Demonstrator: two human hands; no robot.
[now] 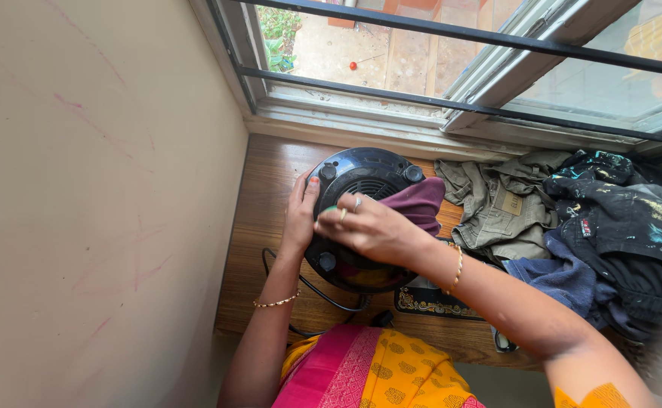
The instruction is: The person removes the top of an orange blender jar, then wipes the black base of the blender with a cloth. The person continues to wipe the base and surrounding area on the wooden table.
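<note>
A round black appliance (361,170) lies turned over on the wooden table (263,196), its underside with rubber feet and a vent grille facing up. My left hand (299,215) grips its left rim. My right hand (368,227), with rings on the fingers, presses a maroon cloth (420,202) onto the underside. The appliance's black cord (312,291) trails off the near edge of the table.
A heap of clothes lies to the right: an olive garment (497,204), a black paint-splashed one (625,219) and a blue towel (565,276). A cream wall (97,189) stands at the left. A barred window (459,68) runs along the back.
</note>
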